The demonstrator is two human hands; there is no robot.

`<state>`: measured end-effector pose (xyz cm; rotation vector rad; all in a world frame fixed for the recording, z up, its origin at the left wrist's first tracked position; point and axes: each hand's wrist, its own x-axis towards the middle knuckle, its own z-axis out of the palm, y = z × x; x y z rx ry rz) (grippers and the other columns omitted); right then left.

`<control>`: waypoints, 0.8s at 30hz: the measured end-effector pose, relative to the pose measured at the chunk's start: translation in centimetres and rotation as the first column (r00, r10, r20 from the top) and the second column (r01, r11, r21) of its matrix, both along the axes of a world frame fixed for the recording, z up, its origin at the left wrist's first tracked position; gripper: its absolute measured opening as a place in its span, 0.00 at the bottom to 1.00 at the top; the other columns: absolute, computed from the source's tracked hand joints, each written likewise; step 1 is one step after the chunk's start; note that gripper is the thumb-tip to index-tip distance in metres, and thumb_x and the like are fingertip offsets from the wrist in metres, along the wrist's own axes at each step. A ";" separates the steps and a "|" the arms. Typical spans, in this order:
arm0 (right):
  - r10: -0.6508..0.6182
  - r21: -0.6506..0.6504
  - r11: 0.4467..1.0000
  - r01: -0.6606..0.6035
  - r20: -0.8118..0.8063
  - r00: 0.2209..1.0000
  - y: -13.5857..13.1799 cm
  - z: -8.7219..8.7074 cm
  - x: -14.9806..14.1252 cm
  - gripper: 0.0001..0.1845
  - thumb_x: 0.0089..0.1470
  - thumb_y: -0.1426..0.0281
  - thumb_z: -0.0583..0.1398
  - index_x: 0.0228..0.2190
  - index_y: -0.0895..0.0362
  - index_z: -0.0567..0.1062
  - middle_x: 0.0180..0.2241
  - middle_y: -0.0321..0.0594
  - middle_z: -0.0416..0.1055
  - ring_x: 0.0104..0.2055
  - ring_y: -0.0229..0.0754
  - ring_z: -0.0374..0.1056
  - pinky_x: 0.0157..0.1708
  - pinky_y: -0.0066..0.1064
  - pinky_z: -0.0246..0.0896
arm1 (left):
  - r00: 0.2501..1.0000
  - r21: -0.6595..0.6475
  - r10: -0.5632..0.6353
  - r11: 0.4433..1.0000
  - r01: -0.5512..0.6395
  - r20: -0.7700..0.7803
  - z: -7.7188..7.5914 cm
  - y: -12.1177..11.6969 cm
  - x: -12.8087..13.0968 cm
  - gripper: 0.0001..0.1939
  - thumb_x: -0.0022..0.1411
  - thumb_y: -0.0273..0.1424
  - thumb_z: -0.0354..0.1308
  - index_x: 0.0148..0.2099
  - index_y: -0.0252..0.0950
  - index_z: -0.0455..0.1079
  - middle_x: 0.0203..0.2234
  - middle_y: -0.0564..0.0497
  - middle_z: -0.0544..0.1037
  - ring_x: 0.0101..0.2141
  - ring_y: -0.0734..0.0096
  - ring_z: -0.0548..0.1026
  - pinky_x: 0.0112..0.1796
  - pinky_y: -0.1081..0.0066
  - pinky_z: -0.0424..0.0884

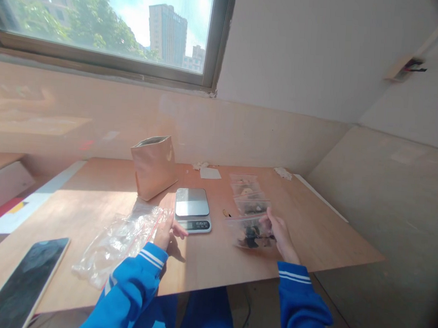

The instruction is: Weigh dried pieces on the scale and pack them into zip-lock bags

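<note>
Brown pouch (153, 172) near scale (193, 202) — left grip (166, 233) half-spread, empty; right grip (282, 235) tight on bag (250, 235).

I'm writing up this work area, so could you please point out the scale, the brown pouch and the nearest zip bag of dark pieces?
Scale (192, 205): head view, on its weighing plate.
Brown pouch (154, 170): head view, on its broad side.
Zip bag (252, 234): head view, on its see-through middle.
</note>
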<state>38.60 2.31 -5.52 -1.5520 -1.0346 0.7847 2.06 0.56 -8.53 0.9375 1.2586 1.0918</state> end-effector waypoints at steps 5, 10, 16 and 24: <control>-0.227 0.137 0.974 0.181 0.565 0.793 0.9 -1.6 3.2 0.42 0.52 0.38 0.48 0.37 0.64 0.77 0.35 0.57 0.74 0.38 0.54 0.70 0.37 0.43 0.65 | 0.990 0.292 0.063 0.956 -0.023 -0.127 0.9 0.1 0.1 0.36 0.61 0.56 0.40 0.11 0.38 0.64 0.14 0.45 0.69 0.21 0.66 0.71 0.31 0.61 0.72; -0.348 0.292 0.937 0.189 0.792 0.502 -0.6 -3.8 -1.1 0.35 0.62 0.51 0.44 0.57 0.63 0.66 0.57 0.62 0.63 0.57 0.61 0.60 0.51 0.53 0.59 | 0.977 0.359 0.121 0.932 -0.051 -0.177 0.1 0.5 0.2 0.34 0.64 0.50 0.40 0.10 0.40 0.59 0.12 0.46 0.68 0.21 0.64 0.71 0.33 0.60 0.72; -0.082 0.050 0.995 0.084 0.896 0.437 -2.2 -5.9 -3.0 0.29 0.63 0.54 0.46 0.60 0.50 0.64 0.65 0.48 0.54 0.63 0.57 0.55 0.57 0.53 0.56 | 0.855 0.472 0.445 0.833 -0.287 -0.267 -0.4 1.1 -1.3 0.21 0.63 0.46 0.46 0.33 0.36 0.71 0.31 0.46 0.74 0.31 0.64 0.76 0.34 0.62 0.74; -0.033 0.125 0.981 -0.148 0.862 0.506 -0.7 -4.3 -2.9 0.23 0.62 0.67 0.49 0.55 0.51 0.71 0.61 0.48 0.61 0.61 0.53 0.58 0.58 0.51 0.57 | 0.496 0.593 0.685 0.721 -0.358 -0.533 1.7 6.9 -8.1 0.50 0.48 0.38 0.67 0.65 0.31 0.42 0.61 0.28 0.54 0.61 0.43 0.57 0.58 0.44 0.56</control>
